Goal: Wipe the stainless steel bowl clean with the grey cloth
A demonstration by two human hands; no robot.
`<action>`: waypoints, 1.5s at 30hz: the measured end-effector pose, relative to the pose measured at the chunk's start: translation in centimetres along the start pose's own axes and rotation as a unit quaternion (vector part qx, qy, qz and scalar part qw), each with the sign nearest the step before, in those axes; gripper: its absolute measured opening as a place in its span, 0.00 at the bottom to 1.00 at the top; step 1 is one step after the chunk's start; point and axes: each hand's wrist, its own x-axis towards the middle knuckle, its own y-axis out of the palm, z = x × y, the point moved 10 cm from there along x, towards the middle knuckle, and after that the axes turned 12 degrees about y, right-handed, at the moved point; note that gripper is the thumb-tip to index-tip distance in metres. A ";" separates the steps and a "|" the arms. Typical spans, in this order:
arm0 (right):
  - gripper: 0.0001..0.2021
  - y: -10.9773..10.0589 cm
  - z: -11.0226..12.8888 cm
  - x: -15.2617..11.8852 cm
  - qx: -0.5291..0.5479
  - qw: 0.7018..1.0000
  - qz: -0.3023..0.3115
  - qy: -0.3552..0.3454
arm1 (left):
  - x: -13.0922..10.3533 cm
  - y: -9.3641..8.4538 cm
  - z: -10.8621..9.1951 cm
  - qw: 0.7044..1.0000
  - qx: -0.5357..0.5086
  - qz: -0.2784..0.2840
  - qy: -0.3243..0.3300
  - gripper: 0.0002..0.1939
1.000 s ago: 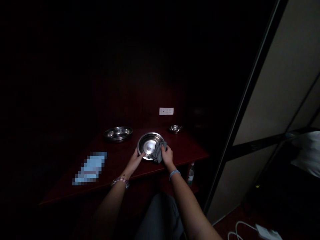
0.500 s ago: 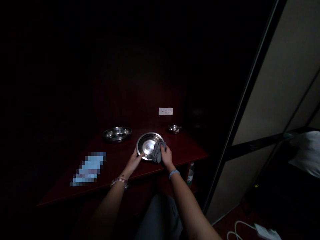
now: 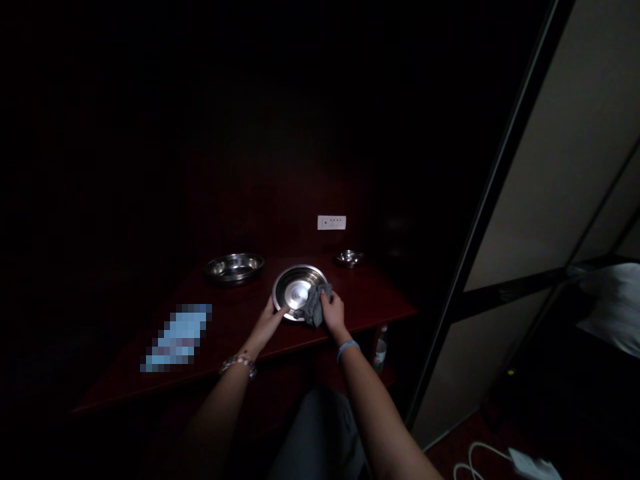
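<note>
A round, shiny metal bowl (image 3: pixel 299 293) is tilted toward me above the front part of the dark red desk (image 3: pixel 240 320). My left hand (image 3: pixel 267 323) grips its lower left rim, thumb over the edge and the other fingers hidden beneath. In my right hand (image 3: pixel 333 312) is a bunched grey cloth (image 3: pixel 314 305), pressed against the bowl's right inner side and rim. Farther back on the left lies a larger metal basin (image 3: pixel 235 268). A small metal bowl (image 3: pixel 349 259) sits at the back right.
A pixelated light blue item (image 3: pixel 180 337) lies on the desk's left side. The back wall carries a white socket plate (image 3: pixel 331 223). Below the desk's right end stands a bottle (image 3: pixel 380 350). A sliding door panel (image 3: pixel 520 233) rises on the right, with a white cable (image 3: pixel 473 460) on the floor.
Hardly anything differs. Both hands, the bowl and the cloth keep almost the same place.
</note>
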 end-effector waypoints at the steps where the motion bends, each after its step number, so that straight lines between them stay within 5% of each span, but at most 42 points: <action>1: 0.18 0.0 0.0 0.0 -0.001 1.000 0.000 -0.001 | 0.0 0.0 0.0 1.000 0.001 0.001 0.001 0.40; 45: 0.14 0.2 0.2 -0.1 -0.012 1.000 0.010 -0.004 | -0.2 -0.6 -3.0 0.999 0.001 -0.046 -0.011 0.34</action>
